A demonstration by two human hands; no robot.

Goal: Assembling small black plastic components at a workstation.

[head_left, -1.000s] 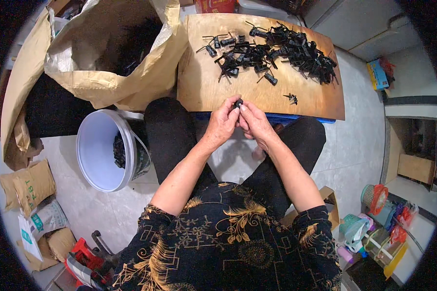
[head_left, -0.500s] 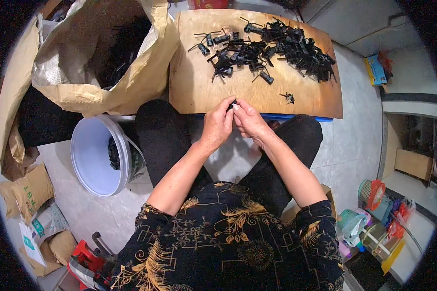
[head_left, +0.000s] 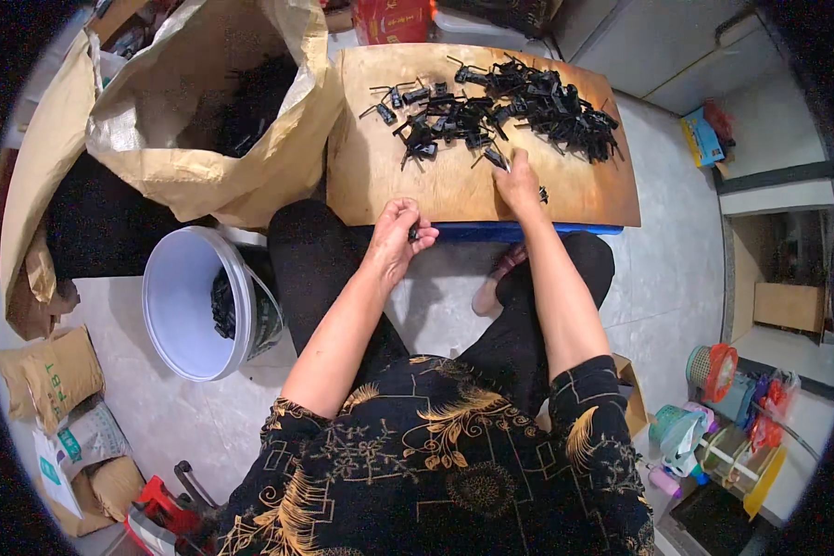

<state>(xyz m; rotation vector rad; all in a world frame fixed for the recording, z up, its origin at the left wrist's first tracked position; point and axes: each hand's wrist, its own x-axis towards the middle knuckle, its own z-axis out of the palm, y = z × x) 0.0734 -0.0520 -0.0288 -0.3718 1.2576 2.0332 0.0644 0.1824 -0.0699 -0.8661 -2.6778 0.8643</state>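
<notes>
The work looks partway along: one piece is in hand and plenty lie loose, though whether any are finished is unclear. The hands are well apart. The left hand [head_left: 397, 239] pinches a small black piece [head_left: 412, 235] between thumb and fingers, the other fingers half curled. Ahead and to its right, the right hand [head_left: 519, 188] has its fingertips down at a black pronged part [head_left: 497, 158] on the wooden surface [head_left: 371, 190]; whether they close on it I cannot tell. Beyond the right hand spreads a heap of black pronged parts [head_left: 565, 109]. Left of the left hand, a white bucket [head_left: 181, 315] holds some black pieces [head_left: 222, 304]; farther ahead-left, an open tan sack [head_left: 213, 181] contains dark contents [head_left: 259, 107].
</notes>
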